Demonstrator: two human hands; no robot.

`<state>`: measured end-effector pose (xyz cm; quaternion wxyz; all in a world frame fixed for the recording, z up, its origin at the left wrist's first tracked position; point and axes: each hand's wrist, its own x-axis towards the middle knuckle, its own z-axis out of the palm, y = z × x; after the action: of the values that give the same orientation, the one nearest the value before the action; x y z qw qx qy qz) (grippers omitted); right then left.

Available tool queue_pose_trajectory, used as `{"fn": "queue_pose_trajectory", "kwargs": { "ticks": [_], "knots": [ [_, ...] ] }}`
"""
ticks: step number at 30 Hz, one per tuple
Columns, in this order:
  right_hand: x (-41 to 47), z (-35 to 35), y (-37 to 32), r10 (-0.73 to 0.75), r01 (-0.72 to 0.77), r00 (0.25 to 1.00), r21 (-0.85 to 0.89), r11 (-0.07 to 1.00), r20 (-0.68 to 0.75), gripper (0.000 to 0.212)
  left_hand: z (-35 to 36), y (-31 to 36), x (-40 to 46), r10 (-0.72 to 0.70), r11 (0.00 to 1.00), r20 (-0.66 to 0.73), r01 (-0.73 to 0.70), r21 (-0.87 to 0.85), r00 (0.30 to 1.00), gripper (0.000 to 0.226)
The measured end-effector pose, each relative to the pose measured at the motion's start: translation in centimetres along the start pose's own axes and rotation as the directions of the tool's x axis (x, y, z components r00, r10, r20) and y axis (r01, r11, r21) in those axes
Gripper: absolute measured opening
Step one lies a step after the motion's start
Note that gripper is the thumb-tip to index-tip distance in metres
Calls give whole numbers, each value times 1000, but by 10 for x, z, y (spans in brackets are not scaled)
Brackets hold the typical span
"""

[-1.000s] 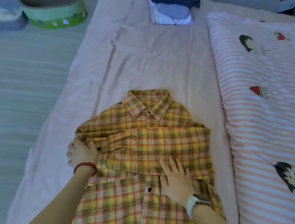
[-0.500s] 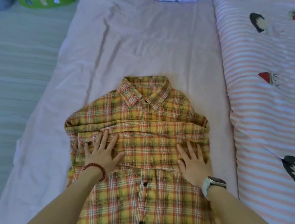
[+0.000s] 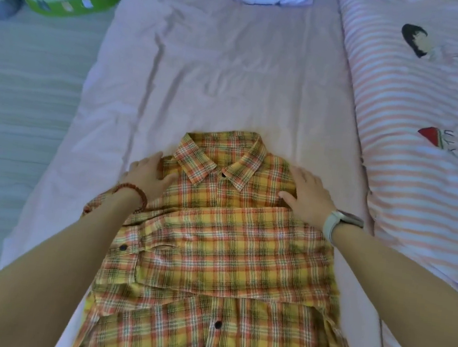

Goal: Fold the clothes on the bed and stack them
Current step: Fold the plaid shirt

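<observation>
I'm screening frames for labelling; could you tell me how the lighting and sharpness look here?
Head view: dim, bluish, soft light, no glare; plaid shirt and both hands fairly sharp; wide-angle bending visible along the bed sheet edges.

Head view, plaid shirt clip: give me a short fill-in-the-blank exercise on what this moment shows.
1. The yellow-orange plaid button shirt lies on the ____ bedsheet.
2. The left hand and the right hand rest on either side of the shirt's ____.
3. The wrist with the red bead bracelet is the ____ one.

Missing words: pink; collar; left
</observation>
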<state>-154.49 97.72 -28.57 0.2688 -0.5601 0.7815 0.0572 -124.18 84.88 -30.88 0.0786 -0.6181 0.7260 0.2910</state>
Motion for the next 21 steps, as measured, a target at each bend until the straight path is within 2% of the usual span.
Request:
{"fn": "queue_pose_trajectory", "kwargs": {
  "ticks": [3, 6, 7, 10, 13, 16, 18, 21],
  "knots": [
    [25, 3, 0, -17, 12, 1000, 164, 986, 25, 69, 1, 8, 22, 26, 993, -8, -27, -111, 1000, 73],
    [40, 4, -8, 44, -32, 998, 287, 957, -35, 65, 0, 18, 30, -41, 903, -41, 19, -429, 998, 59],
    [44, 2, -12, 68, -54, 997, 325, 944, -31, 62, -1, 21, 31, -48, 874, -55, 15, -485, 997, 50],
    [46, -7, -21, 78, -60, 997, 421, 905, -24, 48, -6, 29, 25, 7, 883, -174, -87, -460, 985, 30],
    [25, -18, -24, -28, 102, 976, 342, 934, -215, 31, -11, 32, 1, 97, 894, -309, -219, -390, 946, 25],
    [-17, -17, -19, -194, 309, 878, 208, 928, -437, 23, -11, 23, -43, 253, 890, -407, -376, -259, 878, 31],
    [-48, -11, -11, -310, 387, 816, 62, 920, -488, 26, -4, 13, -77, 332, 879, -440, -443, -175, 834, 41],
    [-96, 6, 2, -455, 458, 747, -122, 881, -485, 37, 11, 0, -128, 395, 879, -472, -473, -55, 788, 44]
  ]
}}
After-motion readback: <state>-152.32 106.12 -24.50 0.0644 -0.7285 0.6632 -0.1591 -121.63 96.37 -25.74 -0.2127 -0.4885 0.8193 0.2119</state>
